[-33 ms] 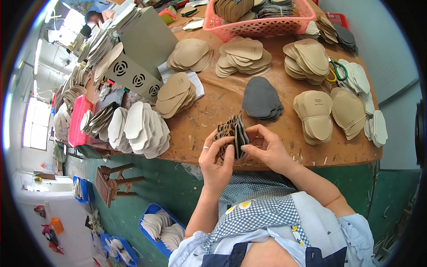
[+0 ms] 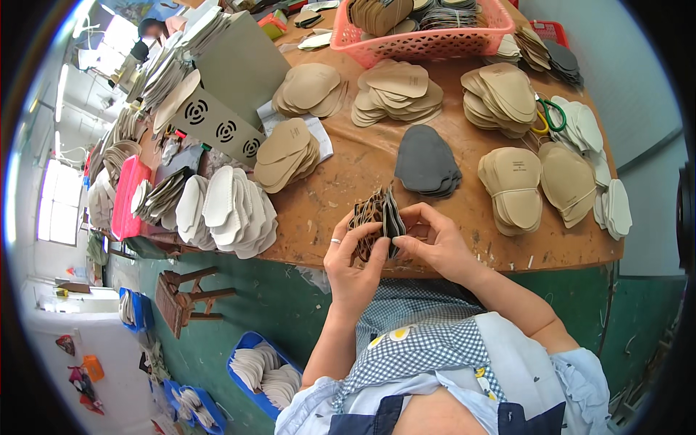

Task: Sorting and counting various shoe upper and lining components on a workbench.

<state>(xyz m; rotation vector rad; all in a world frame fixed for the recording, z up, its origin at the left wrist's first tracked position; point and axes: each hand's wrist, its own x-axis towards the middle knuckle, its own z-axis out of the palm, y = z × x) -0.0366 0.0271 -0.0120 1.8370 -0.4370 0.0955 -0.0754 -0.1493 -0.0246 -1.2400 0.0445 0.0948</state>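
Near the table's front edge I hold a stack of thin cut pieces (image 2: 369,216) on edge, brown leopard-patterned on the left and black on the right. My left hand (image 2: 354,262) has its fingers round the patterned side, a ring on one finger. My right hand (image 2: 433,243) pinches the black side between thumb and fingers. Both thumbs come close together at the near edge of the black pieces, which fan slightly apart. Just beyond my right hand lies a pile of dark grey sole-shaped pieces (image 2: 426,161).
Tan sole-shaped piles (image 2: 397,90) and a rubber-banded bundle (image 2: 510,190) lie on the brown table (image 2: 348,156). Green-handled scissors (image 2: 554,116) rest at the right, a pink basket (image 2: 428,45) at the back. White pieces (image 2: 235,206) stand at the left; a wooden stool (image 2: 177,297) is on the floor.
My left thumb has shifted slightly to the right over the stack's near edge, closer to my right thumb. Everything else stays in place.
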